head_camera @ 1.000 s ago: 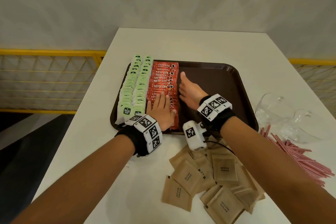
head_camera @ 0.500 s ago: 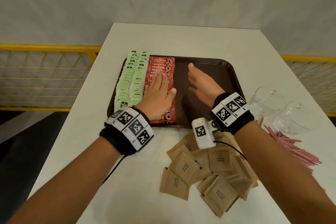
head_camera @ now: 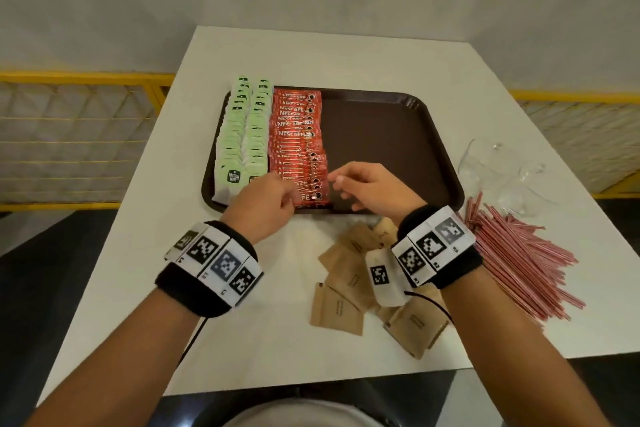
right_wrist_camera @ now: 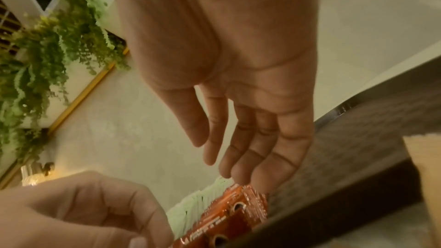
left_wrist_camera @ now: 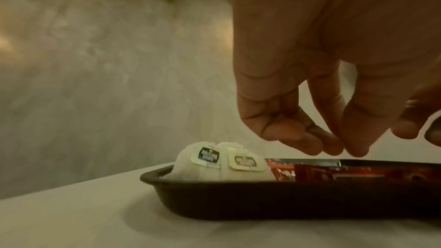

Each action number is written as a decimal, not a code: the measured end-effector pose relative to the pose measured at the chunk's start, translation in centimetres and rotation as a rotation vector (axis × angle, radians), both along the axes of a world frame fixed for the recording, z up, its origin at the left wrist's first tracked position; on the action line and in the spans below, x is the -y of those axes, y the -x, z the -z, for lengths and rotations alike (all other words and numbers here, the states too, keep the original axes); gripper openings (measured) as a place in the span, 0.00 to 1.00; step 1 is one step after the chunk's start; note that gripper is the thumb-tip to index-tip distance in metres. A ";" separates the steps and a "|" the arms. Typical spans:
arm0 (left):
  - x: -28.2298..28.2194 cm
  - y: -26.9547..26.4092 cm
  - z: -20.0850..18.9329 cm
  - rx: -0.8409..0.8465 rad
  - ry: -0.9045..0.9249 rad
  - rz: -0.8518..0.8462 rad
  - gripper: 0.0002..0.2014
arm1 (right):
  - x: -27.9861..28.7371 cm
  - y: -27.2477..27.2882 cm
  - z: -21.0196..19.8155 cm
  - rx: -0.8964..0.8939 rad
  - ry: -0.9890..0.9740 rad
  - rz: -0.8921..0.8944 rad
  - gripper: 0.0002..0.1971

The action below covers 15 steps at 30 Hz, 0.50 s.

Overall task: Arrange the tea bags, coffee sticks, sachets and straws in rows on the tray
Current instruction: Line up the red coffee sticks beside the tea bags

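Observation:
A dark brown tray point(head_camera: 391, 135) holds two rows of green tea bags point(head_camera: 242, 139) at its left and a row of red coffee sticks point(head_camera: 298, 135) beside them. Its right half is bare. My left hand point(head_camera: 273, 198) hovers over the near end of the coffee sticks with curled fingers; the left wrist view shows that hand point(left_wrist_camera: 372, 139) holding nothing above the tray point(left_wrist_camera: 238, 199). My right hand point(head_camera: 360, 184) is at the sticks' near right edge. In the right wrist view its fingers point(right_wrist_camera: 257, 174) are nearly straight and touch the coffee sticks point(right_wrist_camera: 233, 212).
Brown sachets point(head_camera: 346, 288) lie in a loose pile on the white table in front of the tray. A heap of pink straws point(head_camera: 519, 260) lies to the right. Two clear glass cups point(head_camera: 491, 163) stand beyond the straws. A yellow railing runs behind the table.
Both hands have drawn back to the tray's near edge. The left hand has lifted off the coffee sticks and curled. The right hand has come in against the sticks' near right edge.

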<state>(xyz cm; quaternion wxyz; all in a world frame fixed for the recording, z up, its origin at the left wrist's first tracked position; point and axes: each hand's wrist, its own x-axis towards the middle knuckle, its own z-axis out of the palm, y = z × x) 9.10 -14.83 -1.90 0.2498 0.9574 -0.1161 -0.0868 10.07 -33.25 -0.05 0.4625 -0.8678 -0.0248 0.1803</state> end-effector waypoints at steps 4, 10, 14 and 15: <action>-0.1 -0.3 0.7 0.008 -0.067 0.026 0.13 | -1.2 -0.4 1.3 0.019 0.169 -0.016 0.09; -0.3 -0.5 0.8 0.027 -0.040 0.030 0.14 | -1.6 -0.7 2.0 0.025 0.186 0.012 0.07; -0.4 -0.6 0.9 0.021 -0.020 0.032 0.14 | -1.6 -0.8 2.1 0.027 0.198 0.035 0.07; -0.4 -0.6 1.0 0.017 -0.022 0.030 0.14 | -1.6 -0.9 2.1 0.019 0.205 0.037 0.08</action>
